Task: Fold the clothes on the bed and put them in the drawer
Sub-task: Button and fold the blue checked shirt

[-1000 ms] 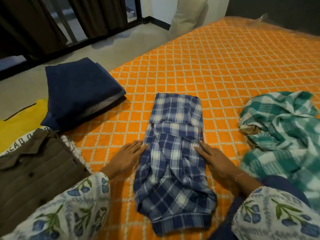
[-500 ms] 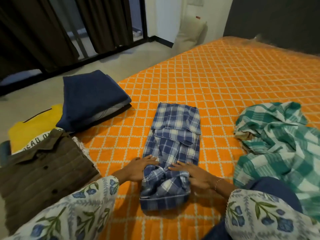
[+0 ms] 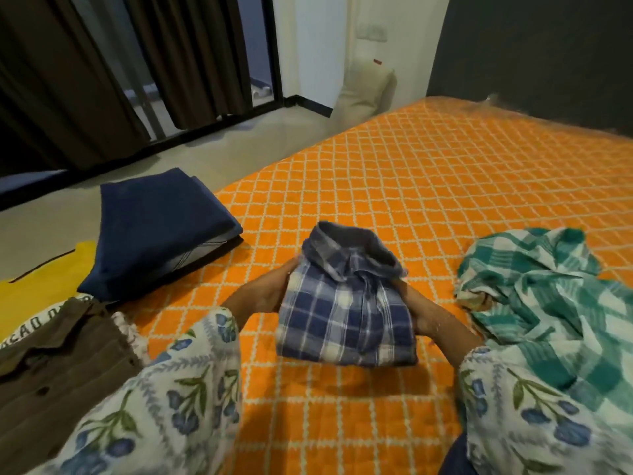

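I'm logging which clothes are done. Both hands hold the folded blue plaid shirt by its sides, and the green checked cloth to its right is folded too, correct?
Not quite. The green checked cloth is not folded; the head view shows it lying crumpled on the orange bedspread. The rest holds: left hand and right hand hold the blue plaid shirt by its sides.

Dim, warm indoor light falls from above; the folded plaid shirt [image 3: 346,313] casts a soft shadow toward the viewer on the orange bedspread [image 3: 428,186]. Floral sleeves [image 3: 164,416] are motion-blurred, and wide-angle distortion bends the edges
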Demonstrator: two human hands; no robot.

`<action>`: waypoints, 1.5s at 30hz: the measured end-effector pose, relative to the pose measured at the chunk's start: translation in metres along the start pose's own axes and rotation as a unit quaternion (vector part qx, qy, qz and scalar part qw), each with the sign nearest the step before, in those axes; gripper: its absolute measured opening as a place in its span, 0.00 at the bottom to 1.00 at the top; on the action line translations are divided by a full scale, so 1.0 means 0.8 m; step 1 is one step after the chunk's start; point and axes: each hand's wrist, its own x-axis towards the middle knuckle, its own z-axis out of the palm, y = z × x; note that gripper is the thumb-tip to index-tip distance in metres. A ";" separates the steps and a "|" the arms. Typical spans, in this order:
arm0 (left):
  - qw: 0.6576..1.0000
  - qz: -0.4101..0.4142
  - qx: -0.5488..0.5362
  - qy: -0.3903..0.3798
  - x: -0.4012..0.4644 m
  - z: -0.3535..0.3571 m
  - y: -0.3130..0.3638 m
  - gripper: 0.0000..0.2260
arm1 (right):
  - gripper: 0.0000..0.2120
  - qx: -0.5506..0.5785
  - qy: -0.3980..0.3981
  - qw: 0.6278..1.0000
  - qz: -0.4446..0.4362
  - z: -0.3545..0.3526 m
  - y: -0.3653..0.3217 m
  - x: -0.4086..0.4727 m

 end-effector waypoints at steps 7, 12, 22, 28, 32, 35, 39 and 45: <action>0.987 0.001 -0.068 0.144 0.012 0.030 -0.044 0.20 | 0.18 0.005 0.173 0.985 -0.024 -0.022 0.027 0.009; 0.964 0.100 -0.022 0.245 0.024 0.029 -0.069 0.06 | 0.16 -0.071 0.172 0.977 -0.104 -0.018 0.037 0.016; 0.869 0.178 0.146 0.438 0.009 0.072 -0.141 0.22 | 0.22 -0.127 0.297 0.936 -0.140 0.004 0.096 0.023; 0.728 0.257 0.516 0.373 0.020 0.124 -0.097 0.29 | 0.12 -0.261 0.366 0.870 -0.204 0.014 0.104 0.013; 0.652 0.227 0.697 0.194 0.042 0.149 -0.139 0.34 | 0.07 -0.254 0.427 0.859 -0.127 -0.009 0.103 0.014; 0.620 0.260 0.722 0.166 0.047 0.143 -0.151 0.32 | 0.14 -0.161 0.390 0.898 -0.121 -0.025 0.072 0.019; 0.567 0.303 0.758 0.113 0.050 0.141 -0.139 0.30 | 0.14 -0.096 0.285 0.951 -0.073 -0.026 0.022 0.043; 0.542 0.306 0.779 0.078 0.063 0.132 -0.152 0.34 | 0.12 0.076 0.291 0.947 -0.111 -0.029 0.000 0.077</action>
